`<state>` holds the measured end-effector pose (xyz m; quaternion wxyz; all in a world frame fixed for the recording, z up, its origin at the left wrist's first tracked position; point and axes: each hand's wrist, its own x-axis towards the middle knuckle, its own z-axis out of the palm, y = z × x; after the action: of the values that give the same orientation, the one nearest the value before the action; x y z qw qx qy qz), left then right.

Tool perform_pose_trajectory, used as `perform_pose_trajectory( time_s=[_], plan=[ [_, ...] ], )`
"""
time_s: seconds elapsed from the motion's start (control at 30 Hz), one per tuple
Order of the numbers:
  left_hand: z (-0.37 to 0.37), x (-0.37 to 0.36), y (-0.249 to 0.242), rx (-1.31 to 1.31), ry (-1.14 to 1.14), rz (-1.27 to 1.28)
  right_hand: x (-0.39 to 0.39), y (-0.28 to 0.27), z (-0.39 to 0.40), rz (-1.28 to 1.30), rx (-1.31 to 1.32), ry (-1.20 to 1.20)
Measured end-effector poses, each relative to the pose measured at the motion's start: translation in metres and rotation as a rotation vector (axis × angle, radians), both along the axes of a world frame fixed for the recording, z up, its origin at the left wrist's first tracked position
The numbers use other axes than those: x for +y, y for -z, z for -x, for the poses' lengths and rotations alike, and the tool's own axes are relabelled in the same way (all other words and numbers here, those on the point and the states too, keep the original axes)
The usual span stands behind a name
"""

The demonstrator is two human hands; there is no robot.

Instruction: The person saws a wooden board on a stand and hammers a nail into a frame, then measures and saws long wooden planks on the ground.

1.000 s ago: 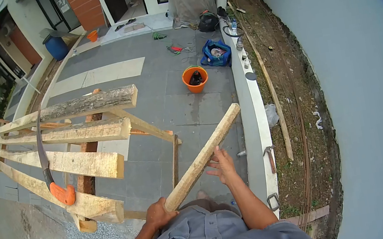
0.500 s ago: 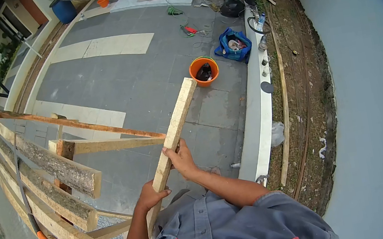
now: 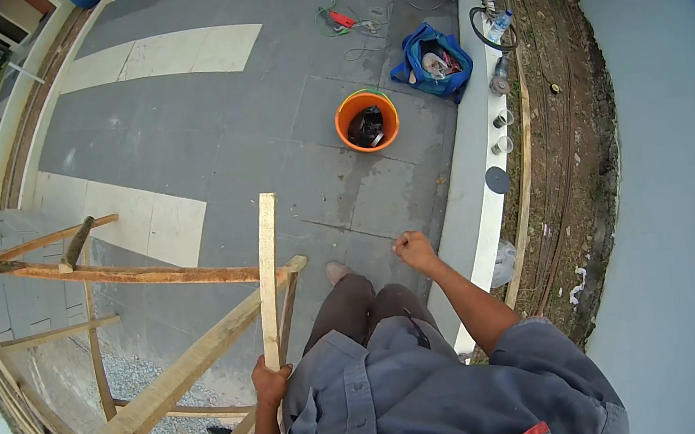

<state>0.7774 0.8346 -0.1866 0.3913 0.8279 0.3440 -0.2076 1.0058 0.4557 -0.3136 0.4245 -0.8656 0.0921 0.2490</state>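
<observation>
- One wooden batten [image 3: 267, 275], held near its lower end by the left hand [image 3: 270, 382], fingers wrapped round it; it stands nearly upright beside the wooden frame [image 3: 174, 374].
- One right hand [image 3: 416, 250], free of the batten, loosely curled, arm stretched forward on the batten's right.
- One orange bucket [image 3: 367, 119] on the paving beyond the batten's top.
- One blue bag [image 3: 433, 63] just past the bucket.

txt: none legible | labels/brands: none | nums/signs: none | shirt [image 3: 412, 397]: no readable print
</observation>
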Motion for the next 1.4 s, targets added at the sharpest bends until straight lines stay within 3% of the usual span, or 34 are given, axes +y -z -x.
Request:
perform_pose_trajectory(
  time_s=[0.2,0.23,0.3,0.37,0.57,0.63,0.73,0.8,0.83,0.93,0.97,1.0,1.07,1.1,1.4],
  plan=[
    [-0.068,-0.007,-0.014,0.09,-0.104,0.142,-0.035,0.019,-0.143,-0.299,0.017,0.375],
    [-0.08,-0.007,-0.014,0.122,-0.1,0.127,-0.037,0.031,-0.178,-0.299,0.021,0.384],
    [-0.1,-0.01,-0.017,0.192,-0.113,0.101,-0.039,0.07,-0.241,-0.115,-0.227,0.21],
    [-0.107,-0.013,0.006,0.238,-0.147,0.073,-0.034,0.107,-0.309,-0.06,-0.262,0.187],
    [-0.131,-0.04,0.043,0.46,-0.364,0.074,-0.023,0.368,-0.435,-0.223,-0.119,0.275],
    [-0.162,-0.057,0.044,0.556,-0.329,0.09,-0.019,0.431,-0.447,-0.047,-0.121,0.254],
    [-0.187,-0.071,0.057,0.781,-0.351,0.019,-0.02,0.505,-0.46,-0.013,-0.106,0.354],
    [-0.194,-0.078,0.061,0.904,-0.336,-0.038,-0.027,0.528,-0.465,0.341,-0.332,-0.016],
    [-0.191,-0.08,0.063,0.952,-0.364,-0.023,-0.013,0.492,-0.484,0.426,0.057,-0.049],
    [-0.171,-0.086,0.065,1.113,-0.364,-0.094,-0.002,0.526,-0.487,0.617,0.197,-0.136],
    [-0.167,-0.089,0.064,1.06,-0.365,-0.057,-0.004,0.521,-0.499,0.588,0.483,-0.257],
    [-0.173,-0.092,0.064,1.005,-0.363,-0.021,0.003,0.524,-0.499,0.583,0.493,-0.27],
    [-0.188,-0.099,0.061,1.03,-0.448,-0.021,0.018,0.527,-0.498,0.464,0.698,0.453],
    [-0.192,-0.102,0.061,1.016,-0.511,-0.005,-0.042,0.677,-0.465,0.763,0.634,-0.009],
    [-0.17,-0.095,0.065,0.972,-0.582,0.033,0.016,0.572,-0.481,0.713,0.658,-0.119]
  ],
)
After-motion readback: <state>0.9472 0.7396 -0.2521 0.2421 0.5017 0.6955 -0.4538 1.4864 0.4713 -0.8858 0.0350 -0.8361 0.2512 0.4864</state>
